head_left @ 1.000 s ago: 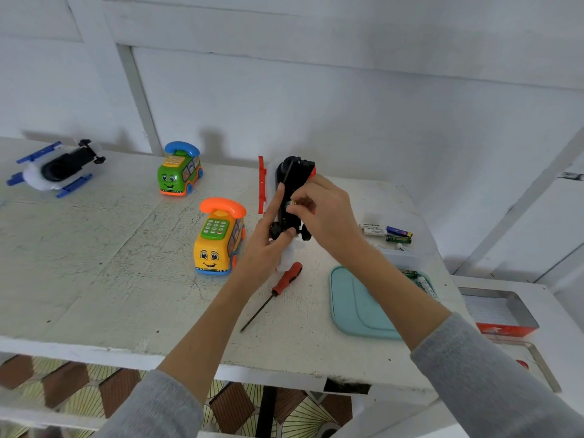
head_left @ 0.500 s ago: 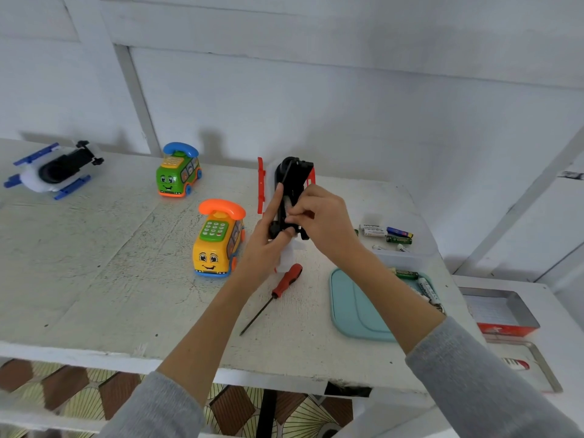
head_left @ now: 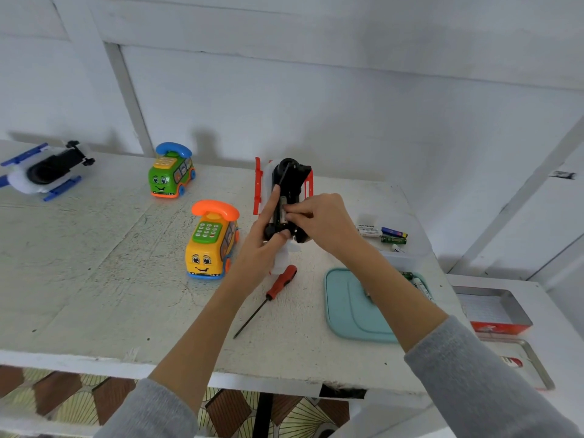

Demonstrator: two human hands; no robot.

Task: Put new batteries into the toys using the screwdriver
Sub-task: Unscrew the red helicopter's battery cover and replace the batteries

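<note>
My left hand grips a black, white and red toy held upright above the table, its underside facing me. My right hand pinches a small battery at the toy's open compartment; the fingertips hide most of it. A red-handled screwdriver lies on the table below the hands, tip toward me. Loose batteries lie to the right, and more batteries sit on the far side of a teal tray.
A yellow phone-bus toy stands left of my hands, a green one farther back. A blue and white toy lies at the far left. A metal tin sits on a lower surface to the right. The table edge runs near me.
My right hand has slid down the toy's underside to its compartment with the battery. The left hand's grip on the toy has not changed.
</note>
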